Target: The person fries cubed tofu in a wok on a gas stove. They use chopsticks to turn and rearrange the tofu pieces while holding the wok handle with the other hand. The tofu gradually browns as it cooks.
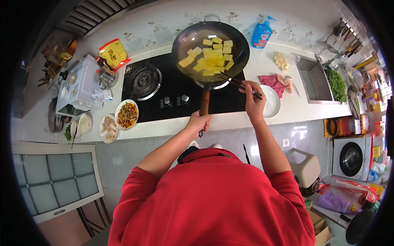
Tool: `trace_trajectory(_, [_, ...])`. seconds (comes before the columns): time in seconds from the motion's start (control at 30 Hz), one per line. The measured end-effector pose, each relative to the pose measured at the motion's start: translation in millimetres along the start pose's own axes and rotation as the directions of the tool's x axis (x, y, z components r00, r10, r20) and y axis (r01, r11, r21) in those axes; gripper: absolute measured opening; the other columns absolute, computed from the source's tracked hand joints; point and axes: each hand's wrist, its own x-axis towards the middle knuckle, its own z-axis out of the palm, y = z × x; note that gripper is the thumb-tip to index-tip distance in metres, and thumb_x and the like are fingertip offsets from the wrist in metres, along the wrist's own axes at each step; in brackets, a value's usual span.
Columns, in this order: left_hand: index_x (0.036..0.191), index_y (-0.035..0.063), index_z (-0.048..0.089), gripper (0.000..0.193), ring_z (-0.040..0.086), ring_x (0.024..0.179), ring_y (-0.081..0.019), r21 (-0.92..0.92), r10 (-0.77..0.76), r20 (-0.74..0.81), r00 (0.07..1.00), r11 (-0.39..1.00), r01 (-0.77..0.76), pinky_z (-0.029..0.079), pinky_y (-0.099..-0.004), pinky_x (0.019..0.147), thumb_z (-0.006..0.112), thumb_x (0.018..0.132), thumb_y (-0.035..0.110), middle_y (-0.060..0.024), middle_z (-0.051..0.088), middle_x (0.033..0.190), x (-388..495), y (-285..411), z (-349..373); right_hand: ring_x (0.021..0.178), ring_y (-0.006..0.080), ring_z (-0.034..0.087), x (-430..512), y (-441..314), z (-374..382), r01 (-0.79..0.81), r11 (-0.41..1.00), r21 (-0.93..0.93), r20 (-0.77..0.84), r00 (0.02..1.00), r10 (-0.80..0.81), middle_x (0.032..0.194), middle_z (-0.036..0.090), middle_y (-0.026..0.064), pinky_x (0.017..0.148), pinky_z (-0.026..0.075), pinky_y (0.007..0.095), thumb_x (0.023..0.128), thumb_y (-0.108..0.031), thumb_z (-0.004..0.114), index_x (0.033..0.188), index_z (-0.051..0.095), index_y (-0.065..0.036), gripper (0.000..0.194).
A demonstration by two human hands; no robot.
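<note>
A dark wok (184, 46) sits over the right burner of a black glass gas hob (181, 109). Several yellow rectangular food pieces (217, 55) lie in it, mostly grouped in the middle and right. Its wooden handle (205, 100) points towards me, and my left hand (198, 122) grips the handle's lower end. My right hand (255, 101) holds dark chopsticks (235, 82), whose tips reach the wok's near right side by the food. A white plate (271, 103) lies on the counter just right of that hand and is partly hidden by it.
To the left stand a plate of chopped, sauced food (126, 114), a bowl of pale food (108, 129), a metal pot (106, 77) and a yellow packet (113, 54). A blue pump bottle (261, 33), a pink cloth (274, 85) and a sink (312, 77) are on the right.
</note>
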Motion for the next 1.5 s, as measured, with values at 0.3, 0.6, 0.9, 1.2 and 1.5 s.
trace_trajectory(0.3, [0.083, 0.0063, 0.046, 0.015, 0.048, 0.045, -0.0135, 0.038, 0.046, -0.023, 0.999, 0.998, -0.045, 0.040, -0.0291, 0.041, 0.061, 0.083, 0.007, -0.0033, 0.050, 0.061, -7.0, -2.0, 17.4, 0.091, 0.0180, 0.064, 2.7, 1.9, -5.4, -0.010, 1.000, 0.000, 0.030, 1.000, 0.010, 0.102, 0.062, 0.0126, 0.078, 0.057, 0.0286, 0.099, -0.012, 0.050, 0.104, 0.060, 0.008, 0.023])
trace_trajectory(0.6, [0.084, 0.0050, 0.046, 0.019, 0.049, 0.044, -0.0147, 0.084, 0.056, 0.028, 0.998, 0.995, -0.058, 0.041, -0.0291, 0.040, 0.063, 0.083, 0.013, -0.0039, 0.050, 0.058, -16.4, -6.9, 13.6, 0.091, 0.0190, 0.065, 6.7, 2.2, -0.3, 0.002, 1.000, -0.020, 0.010, 1.000, -0.002, 0.103, 0.062, 0.0130, 0.079, 0.057, 0.0285, 0.099, -0.011, 0.049, 0.104, 0.059, 0.008, 0.022])
trace_trajectory(0.9, [0.089, 0.0044, 0.047, 0.027, 0.051, 0.045, -0.0158, 0.075, 0.051, -0.114, 0.992, 0.996, -0.043, 0.043, -0.0302, 0.041, 0.070, 0.083, 0.019, -0.0046, 0.053, 0.061, -14.0, -1.0, 20.3, 0.092, 0.0183, 0.064, -2.1, 0.3, 5.9, -0.006, 1.000, -0.007, -0.008, 1.000, 0.006, 0.102, 0.063, 0.0127, 0.079, 0.057, 0.0279, 0.099, -0.010, 0.049, 0.104, 0.059, 0.008, 0.022])
trace_trajectory(1.2, [0.085, 0.0081, 0.044, 0.018, 0.049, 0.044, -0.0143, 0.140, 0.015, -0.037, 0.999, 0.990, -0.010, 0.040, -0.0295, 0.038, 0.060, 0.079, 0.005, -0.0035, 0.049, 0.058, -9.4, -1.1, 9.8, 0.092, 0.0180, 0.064, -4.8, -6.4, 9.2, 0.012, 1.000, -0.024, 0.007, 1.000, -0.012, 0.101, 0.063, 0.0125, 0.078, 0.057, 0.0280, 0.099, -0.010, 0.048, 0.105, 0.059, 0.008, 0.022])
trace_trajectory(1.5, [0.085, 0.0079, 0.045, 0.016, 0.048, 0.044, -0.0140, 0.103, 0.014, 0.008, 1.000, 0.995, -0.015, 0.040, -0.0297, 0.038, 0.059, 0.080, 0.005, -0.0035, 0.050, 0.060, -8.8, 1.1, 2.6, 0.089, 0.0159, 0.064, 9.3, -10.8, 42.3, 0.065, 0.998, 0.020, 0.109, 0.992, -0.067, 0.099, 0.062, 0.0110, 0.078, 0.056, 0.0274, 0.098, -0.007, 0.050, 0.102, 0.059, 0.008, 0.018])
